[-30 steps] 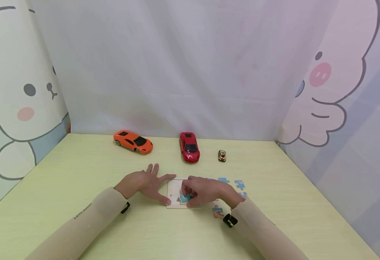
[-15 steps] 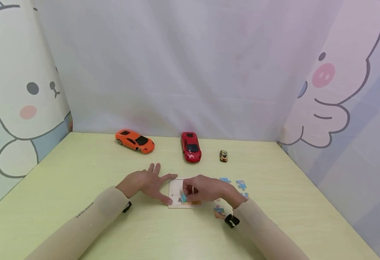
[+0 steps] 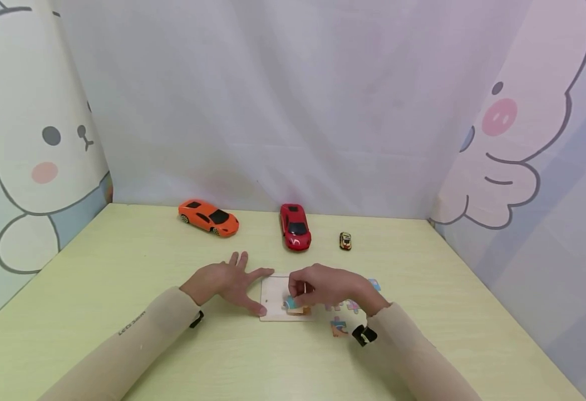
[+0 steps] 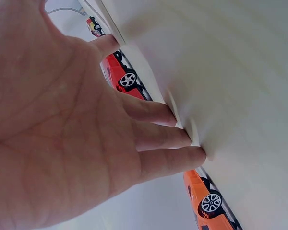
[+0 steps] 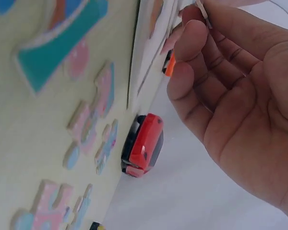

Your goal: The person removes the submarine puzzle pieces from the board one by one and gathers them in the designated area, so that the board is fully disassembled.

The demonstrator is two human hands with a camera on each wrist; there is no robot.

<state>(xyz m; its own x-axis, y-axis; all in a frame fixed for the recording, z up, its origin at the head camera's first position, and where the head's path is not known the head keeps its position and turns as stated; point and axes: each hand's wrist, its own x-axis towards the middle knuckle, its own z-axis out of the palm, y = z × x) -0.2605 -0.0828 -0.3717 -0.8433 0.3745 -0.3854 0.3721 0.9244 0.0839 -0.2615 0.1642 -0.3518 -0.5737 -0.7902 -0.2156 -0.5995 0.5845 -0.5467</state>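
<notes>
My left hand [image 3: 229, 280] lies flat on the table with its fingers spread, and its thumb touches the left edge of the pale puzzle board [image 3: 274, 294]. In the left wrist view the left hand [image 4: 72, 124] shows straight fingers pressing down. My right hand [image 3: 306, 294] hovers over the board's right part and pinches a blue puzzle piece [image 3: 290, 303] between thumb and fingers. The right wrist view shows the right hand [image 5: 230, 91] with curled fingers beside the board's edge [image 5: 145, 57].
Loose puzzle pieces [image 3: 338, 326] lie right of the board, with more [image 5: 91, 120] in the right wrist view. An orange toy car [image 3: 208, 218], a red toy car [image 3: 295, 227] and a tiny car [image 3: 344, 240] stand at the back. Curtains enclose the table.
My right hand has shifted a little to the right and lifted off the board with the blue piece pinched in it. The left hand has stayed put.
</notes>
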